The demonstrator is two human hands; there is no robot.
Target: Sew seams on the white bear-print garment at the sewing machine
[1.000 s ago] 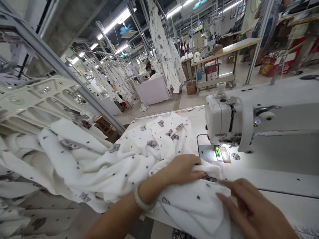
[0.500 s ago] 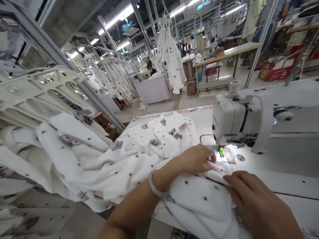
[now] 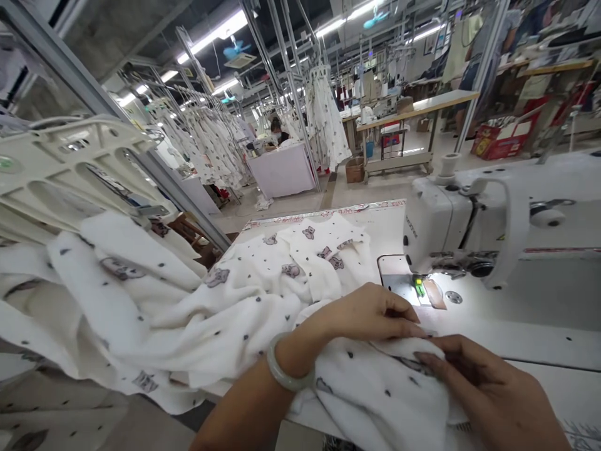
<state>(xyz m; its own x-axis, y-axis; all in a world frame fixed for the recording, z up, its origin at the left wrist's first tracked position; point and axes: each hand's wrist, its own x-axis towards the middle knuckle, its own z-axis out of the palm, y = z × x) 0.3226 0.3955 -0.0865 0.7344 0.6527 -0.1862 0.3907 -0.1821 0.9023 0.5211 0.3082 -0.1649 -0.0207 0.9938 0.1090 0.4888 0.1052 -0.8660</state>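
Note:
A white printed garment (image 3: 244, 313) with small bear figures and dots is heaped across the sewing table (image 3: 539, 351) and spills off to the left. My left hand (image 3: 370, 313), a pale bangle on its wrist, pinches the garment's edge in front of the presser foot. My right hand (image 3: 479, 382) grips the same edge from the near side, fingers curled on the cloth. The white sewing machine (image 3: 469, 219) stands just beyond, its lit needle area (image 3: 422, 285) a short way from my fingertips.
A white plastic rack (image 3: 70, 175) holds more of the same cloth at the left. Garments hang on overhead rails (image 3: 211, 144) down the aisle. Another person (image 3: 278, 130) sits at a far table. Workbenches (image 3: 417, 106) and red boxes (image 3: 502, 138) stand at the back right.
My left hand has drawn back from the needle plate towards me. My right hand has closed in on the cloth edge, so both hands now meet on it. The view shifted slightly.

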